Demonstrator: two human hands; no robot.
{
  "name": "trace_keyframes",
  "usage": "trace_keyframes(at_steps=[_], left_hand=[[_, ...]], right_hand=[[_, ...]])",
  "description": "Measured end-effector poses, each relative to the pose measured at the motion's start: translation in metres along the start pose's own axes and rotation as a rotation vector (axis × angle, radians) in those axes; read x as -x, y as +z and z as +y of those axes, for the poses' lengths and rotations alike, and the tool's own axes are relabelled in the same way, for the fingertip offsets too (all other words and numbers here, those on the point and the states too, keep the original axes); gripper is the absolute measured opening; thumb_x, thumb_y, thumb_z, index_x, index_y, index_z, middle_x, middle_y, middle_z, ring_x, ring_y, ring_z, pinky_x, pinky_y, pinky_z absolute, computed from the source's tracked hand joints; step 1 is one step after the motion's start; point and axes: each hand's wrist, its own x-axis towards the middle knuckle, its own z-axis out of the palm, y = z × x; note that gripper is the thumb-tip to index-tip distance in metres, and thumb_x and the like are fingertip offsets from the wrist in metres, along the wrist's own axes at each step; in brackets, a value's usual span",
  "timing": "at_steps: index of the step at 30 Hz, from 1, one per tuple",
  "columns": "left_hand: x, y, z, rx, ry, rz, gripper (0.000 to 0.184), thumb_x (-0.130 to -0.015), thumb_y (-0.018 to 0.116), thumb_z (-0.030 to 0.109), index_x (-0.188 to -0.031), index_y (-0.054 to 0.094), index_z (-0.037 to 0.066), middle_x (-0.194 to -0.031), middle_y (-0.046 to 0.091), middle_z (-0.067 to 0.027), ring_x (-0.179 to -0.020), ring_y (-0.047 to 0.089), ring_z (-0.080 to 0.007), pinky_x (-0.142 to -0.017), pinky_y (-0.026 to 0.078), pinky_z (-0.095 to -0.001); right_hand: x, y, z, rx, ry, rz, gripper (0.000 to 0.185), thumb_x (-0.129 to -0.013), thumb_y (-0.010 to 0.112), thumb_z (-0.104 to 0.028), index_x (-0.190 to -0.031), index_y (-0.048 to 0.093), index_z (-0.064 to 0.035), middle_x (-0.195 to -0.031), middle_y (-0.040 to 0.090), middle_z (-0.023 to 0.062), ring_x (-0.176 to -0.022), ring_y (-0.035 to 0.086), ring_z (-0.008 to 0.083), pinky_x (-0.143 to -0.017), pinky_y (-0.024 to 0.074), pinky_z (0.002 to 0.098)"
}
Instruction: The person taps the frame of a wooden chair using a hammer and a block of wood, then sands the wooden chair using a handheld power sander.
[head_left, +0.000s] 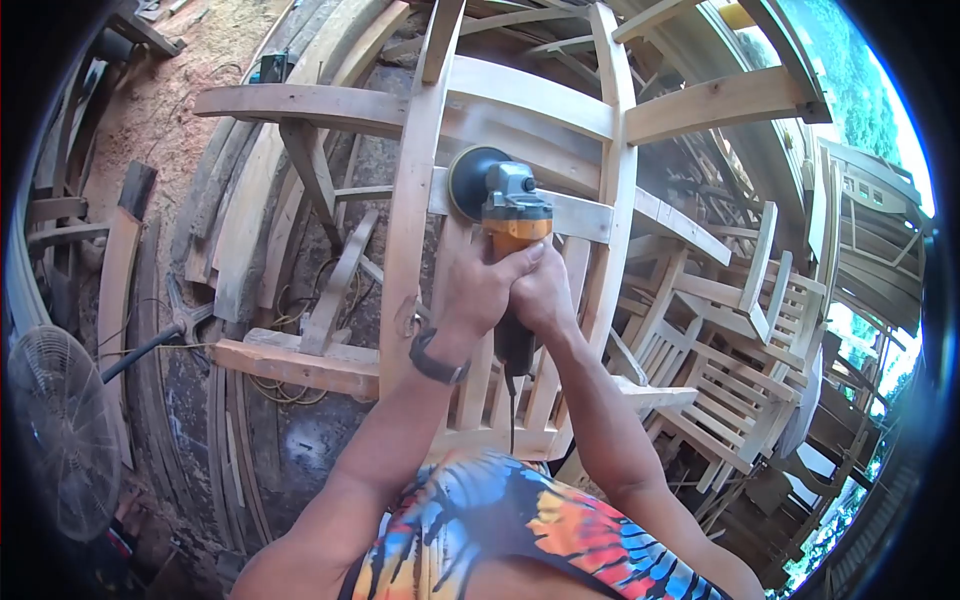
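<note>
Both my hands are wrapped round an orange and grey angle grinder. My left hand and my right hand meet at its body, thumbs close together. A dark watch is on my left wrist. The grinder's round disc lies at the left end of a pale crosspiece of a wooden chair frame, beside the left upright. Whether the disc touches the wood cannot be made out. The grinder's cord hangs down between my forearms.
A standing fan is at the lower left. Long boards lie on the ground to the left, near sawdust. Slatted wooden chairs are piled at the right. An orange-brown wooden piece juts out left of the frame.
</note>
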Motion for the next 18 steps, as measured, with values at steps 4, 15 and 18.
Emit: trace_keyframes(at_steps=[4,15,18], left_hand=[[0.004,0.003,-0.007,-0.003,0.112,0.000,0.041,-0.091,0.078,0.026,-0.119,0.070,-0.003,-0.107,0.075,-0.0124,-0.097,0.070,-0.0176,-0.088,0.054,-0.0326],[0.013,-0.008,0.005,0.017,0.142,0.014,0.047,-0.092,0.076,0.018,-0.131,0.062,-0.002,-0.113,0.074,-0.0134,-0.107,0.069,-0.0202,-0.094,0.053,-0.0331],[0.015,-0.001,-0.003,-0.113,0.000,0.065,0.042,-0.091,0.079,0.023,-0.122,0.068,-0.003,-0.115,0.073,-0.0109,-0.105,0.068,-0.0180,-0.095,0.052,-0.0325]], right_hand=[[0.006,-0.006,-0.001,-0.037,0.045,-0.010,0.042,-0.087,0.070,-0.022,-0.119,0.061,0.0029,-0.104,0.074,0.0235,-0.102,0.073,0.0366,-0.088,0.0564,0.0436],[0.006,0.007,-0.002,-0.063,-0.072,-0.055,0.038,-0.090,0.063,-0.018,-0.119,0.059,0.0058,-0.099,0.073,0.0253,-0.096,0.074,0.0376,-0.084,0.0562,0.0431],[0.011,0.000,0.008,-0.116,-0.019,-0.040,0.034,-0.088,0.064,-0.016,-0.115,0.063,0.0040,-0.098,0.074,0.0217,-0.091,0.074,0.0308,-0.080,0.0566,0.0402]])
